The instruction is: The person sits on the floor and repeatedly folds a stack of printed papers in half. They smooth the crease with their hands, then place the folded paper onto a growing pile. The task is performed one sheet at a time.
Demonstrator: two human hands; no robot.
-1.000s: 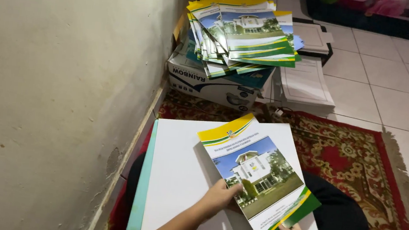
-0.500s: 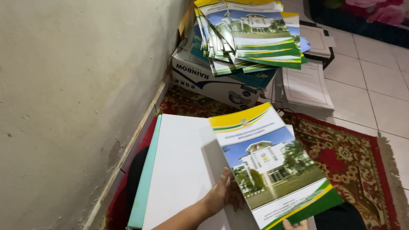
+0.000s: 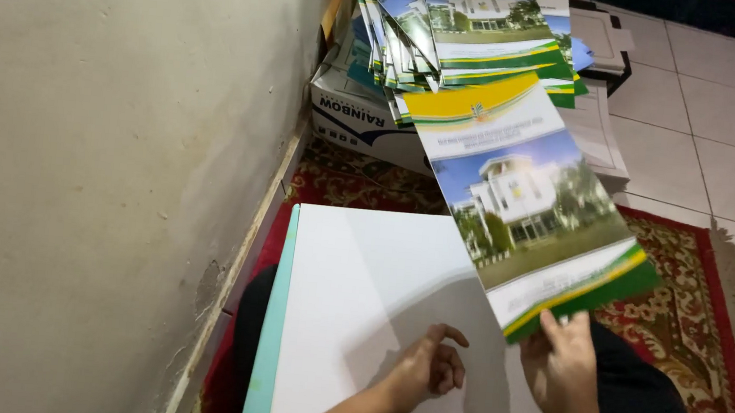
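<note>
A cream plaster wall runs along the left. A patterned red carpet carries a broad white sheet stack with a teal edge. Beyond it sits a fanned pile of booklets. The glossy yellow-green printed cover showing a white building slants up and away, its long axis aimed at that pile. The right hand pinches its near corner; the left hand, loosely curled and holding nothing, rests on the white sheets just beside.

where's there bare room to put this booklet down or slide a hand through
Bare: white sheet stack ahead of the left hand, and floor tiles right of the rug. Crowded: booklet pile on the box. Right hand holds the booklet.
</note>
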